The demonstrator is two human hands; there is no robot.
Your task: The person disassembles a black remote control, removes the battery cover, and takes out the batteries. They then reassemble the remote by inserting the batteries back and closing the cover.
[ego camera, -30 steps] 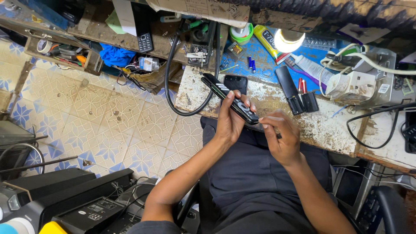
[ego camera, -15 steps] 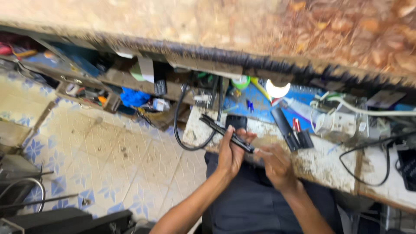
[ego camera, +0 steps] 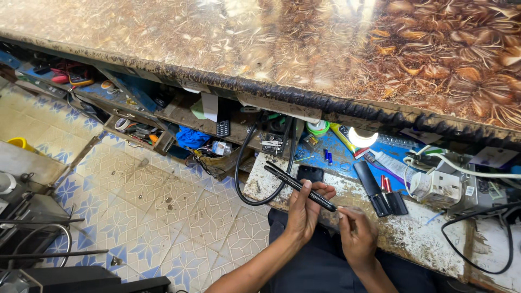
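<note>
Left hand (ego camera: 305, 210): fingers curled around the middle of a long, slim black plastic remote-control handset (ego camera: 299, 186), gripping it; the handset is held tilted above the front edge of the worn, paint-flecked white desk (ego camera: 429, 233), its far end pointing up and left.

Right hand (ego camera: 357, 234): fingers bent inward, fingertips pinched at the near end of the handset; whether a small tool is held there cannot be told.

On the desk, just behind the handset: a small black rectangular phone-like slab (ego camera: 310, 173). To the right of the hands: two long black plastic casing pieces (ego camera: 380, 194) lying side by side, with small red parts beside them. Further right: a white electrical box (ego camera: 440, 188) with white and black cables. At the back: a lit white bulb (ego camera: 362, 137) over a blue mat (ego camera: 339, 157).

Left of the desk: patterned blue-and-cream tile floor (ego camera: 146, 211); a black cable loop (ego camera: 255, 173) hanging down over the desk's end.
</note>
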